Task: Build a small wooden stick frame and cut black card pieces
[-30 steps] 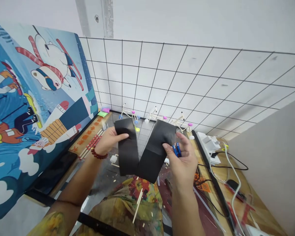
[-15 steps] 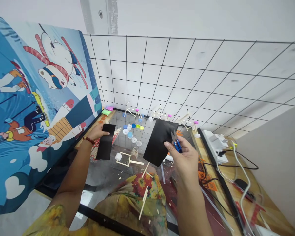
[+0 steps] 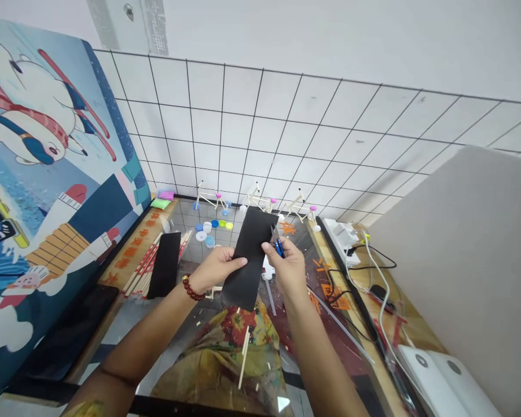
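A black sheet of paper [image 3: 248, 246] is held up in front of me, tilted. My left hand [image 3: 217, 269] grips its left edge, thumb lying on the front face. In my right hand [image 3: 290, 266] is a small pair of blue-handled scissors [image 3: 278, 244], blades pointing up by the sheet's right edge. The right thumb also presses on that edge. Left of my hands, a narrower black paper strip [image 3: 165, 265] rests over a bundle of wooden sticks [image 3: 139, 277]. Part of a small stick frame shows beneath the sheet; the rest is hidden.
Several stick-built models [image 3: 212, 201] with pink and blue parts stand along the back. Coloured bottle caps [image 3: 209, 241] lie in front of them. Loose sticks [image 3: 244, 356] and chips are scattered near me. Cables [image 3: 380, 263] and a power strip run along the right; a printed panel [image 3: 82, 191] stands left.
My left hand has let go of the narrow black strip, leaving it on the sticks, and moved right to grip the larger sheet. The view has turned rightward.
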`<state>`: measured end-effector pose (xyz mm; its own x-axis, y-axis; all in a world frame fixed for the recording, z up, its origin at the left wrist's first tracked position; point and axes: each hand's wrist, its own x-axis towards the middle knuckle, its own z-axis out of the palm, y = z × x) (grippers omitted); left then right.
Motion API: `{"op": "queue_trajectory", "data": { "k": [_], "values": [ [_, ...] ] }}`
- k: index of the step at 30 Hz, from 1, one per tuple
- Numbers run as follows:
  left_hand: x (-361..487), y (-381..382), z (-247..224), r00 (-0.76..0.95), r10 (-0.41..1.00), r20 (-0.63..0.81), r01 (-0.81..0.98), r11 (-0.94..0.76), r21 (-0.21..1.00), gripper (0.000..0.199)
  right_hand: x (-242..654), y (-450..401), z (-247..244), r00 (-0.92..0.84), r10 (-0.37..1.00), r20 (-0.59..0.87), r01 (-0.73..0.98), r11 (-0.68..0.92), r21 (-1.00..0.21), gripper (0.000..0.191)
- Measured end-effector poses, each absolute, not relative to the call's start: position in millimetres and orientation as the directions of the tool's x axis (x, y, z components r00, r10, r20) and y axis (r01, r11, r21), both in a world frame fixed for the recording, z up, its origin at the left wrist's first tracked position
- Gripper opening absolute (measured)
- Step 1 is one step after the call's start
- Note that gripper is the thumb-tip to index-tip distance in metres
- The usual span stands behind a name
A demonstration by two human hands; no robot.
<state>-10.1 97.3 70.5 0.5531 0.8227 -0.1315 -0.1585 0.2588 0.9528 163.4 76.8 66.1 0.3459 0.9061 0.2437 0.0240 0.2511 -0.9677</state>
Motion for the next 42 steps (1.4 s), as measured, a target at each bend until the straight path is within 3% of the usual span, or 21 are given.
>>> {"op": "queue_trajectory", "data": {
  "k": [3,6,8,11,13,16,19,24,29,34,42],
  "values": [
    [-13,96,68,0.445,0.887,-0.122,-0.245,0.252,0.936,0.039,171,60,55,0.409,0.87,0.276,0.12,0.248,-0.961,0.02],
    [-18,94,69,0.362,0.927,-0.101,-0.28,0.211,0.936,0.036,181,30,43,0.225,0.814,0.536,0.37,0.437,-0.82,0.006],
    [-18,93,69,0.341,0.935,-0.098,-0.303,0.208,0.93,0.034,186,12,37,-0.031,0.769,0.639,0.431,0.587,-0.686,0.024],
    [-16,91,66,0.363,0.925,-0.11,-0.334,0.239,0.912,0.031,188,-2,32,-0.267,0.707,0.655,0.461,0.69,-0.557,0.057],
    [-12,89,64,0.393,0.911,-0.126,-0.343,0.273,0.899,0.031,186,-4,30,-0.32,0.692,0.647,0.489,0.705,-0.513,0.062],
    [-9,83,64,0.446,0.882,-0.151,-0.345,0.325,0.881,0.032,185,-4,26,-0.328,0.688,0.647,0.522,0.703,-0.483,0.056],
    [-7,76,66,0.508,0.85,-0.14,-0.358,0.356,0.863,0.031,185,-7,23,-0.279,0.703,0.654,0.513,0.685,-0.518,0.049],
    [-4,70,66,0.531,0.836,-0.136,-0.36,0.368,0.857,0.03,184,-15,17,-0.062,0.796,0.602,0.398,0.572,-0.717,0.03],
    [0,69,64,0.54,0.829,-0.146,-0.322,0.364,0.874,0.03,182,-12,3,0.163,0.91,0.38,0.232,0.339,-0.912,0.004],
    [5,67,63,0.547,0.811,-0.207,-0.305,0.424,0.853,0.034,183,-9,-3,0.268,0.958,0.1,0.114,0.072,-0.991,0.016],
    [4,68,62,0.549,0.815,-0.183,-0.389,0.443,0.808,0.028,179,2,28,0.182,0.983,0.041,0.182,0.008,-0.983,0.034]
  ]
}}
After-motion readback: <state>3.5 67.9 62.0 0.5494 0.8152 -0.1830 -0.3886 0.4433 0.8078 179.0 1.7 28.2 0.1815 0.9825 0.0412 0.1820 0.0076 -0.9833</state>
